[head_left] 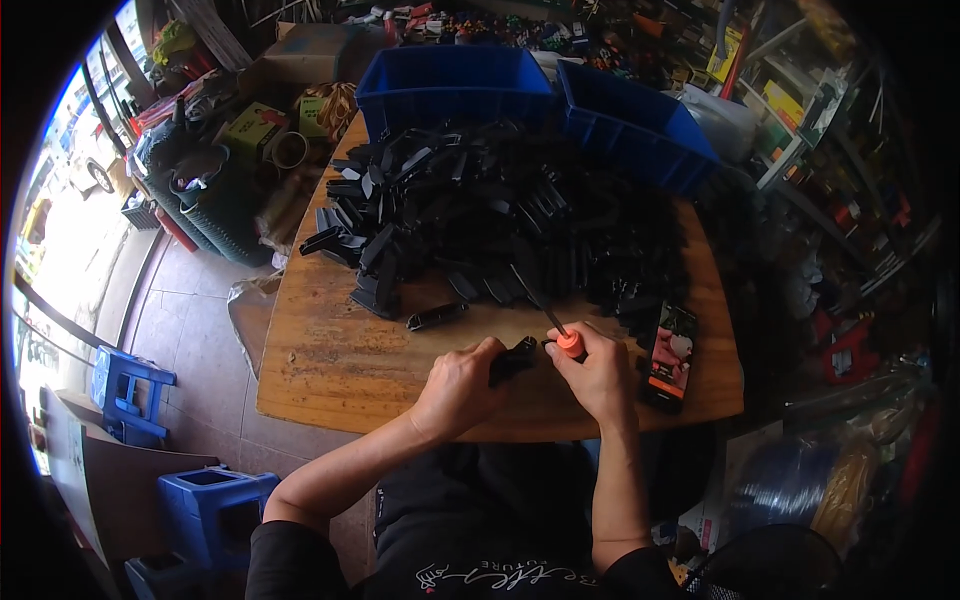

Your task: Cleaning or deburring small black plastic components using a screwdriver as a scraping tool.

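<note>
My left hand is closed around a black plastic piece, whose end sticks out toward the right. Close beside it, my right hand grips a screwdriver by its orange handle, the dark shaft slanting up and away to the left. A small dark bit shows at the right thumb tip; I cannot make out what it is. One loose black piece lies just beyond my left hand. Farther back, a large heap of similar black plastic pieces covers much of the wooden table.
Two blue bins stand at the table's far side, behind the heap. A phone with a lit screen lies right of my right hand. Blue stools stand on the floor at left. Cluttered shelves line the right side.
</note>
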A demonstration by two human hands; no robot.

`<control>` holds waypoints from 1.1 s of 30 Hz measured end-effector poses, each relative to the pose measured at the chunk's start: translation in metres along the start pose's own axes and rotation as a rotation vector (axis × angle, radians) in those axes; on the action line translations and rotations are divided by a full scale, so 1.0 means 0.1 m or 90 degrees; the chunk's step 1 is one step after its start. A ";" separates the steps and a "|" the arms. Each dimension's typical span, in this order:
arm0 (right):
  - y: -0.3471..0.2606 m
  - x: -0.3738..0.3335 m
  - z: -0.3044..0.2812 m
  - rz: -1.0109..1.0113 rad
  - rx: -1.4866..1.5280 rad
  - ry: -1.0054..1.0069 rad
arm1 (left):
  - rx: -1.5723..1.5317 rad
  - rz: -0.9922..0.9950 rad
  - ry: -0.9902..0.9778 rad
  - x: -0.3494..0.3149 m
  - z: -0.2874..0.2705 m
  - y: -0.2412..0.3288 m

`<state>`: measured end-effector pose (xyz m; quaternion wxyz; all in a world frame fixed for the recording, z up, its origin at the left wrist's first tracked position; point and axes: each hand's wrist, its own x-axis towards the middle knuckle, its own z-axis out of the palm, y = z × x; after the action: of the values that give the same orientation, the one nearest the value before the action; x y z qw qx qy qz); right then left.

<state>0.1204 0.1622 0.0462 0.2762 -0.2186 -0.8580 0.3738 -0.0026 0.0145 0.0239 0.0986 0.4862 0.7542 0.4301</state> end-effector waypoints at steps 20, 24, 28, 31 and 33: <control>-0.10 0.11 0.13 -0.245 -0.222 -0.129 | 0.110 0.351 -0.089 -0.24 0.05 0.06; -0.17 0.15 0.16 -0.303 -0.292 -0.173 | 0.098 0.340 -0.088 -0.25 0.07 0.03; -0.23 0.19 0.15 -0.324 -0.329 -0.198 | 0.091 0.332 -0.082 -0.25 0.06 0.05; -0.15 0.17 0.16 -0.294 -0.321 -0.174 | 0.100 0.348 -0.060 -0.24 0.08 0.06; -0.11 0.14 0.18 -0.296 -0.311 -0.157 | 0.109 0.362 -0.051 -0.24 0.11 0.09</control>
<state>0.0965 0.1538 0.0491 0.1881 -0.0301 -0.9757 0.1083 0.0210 0.0024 0.0173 -0.0374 0.7012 0.6166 0.3560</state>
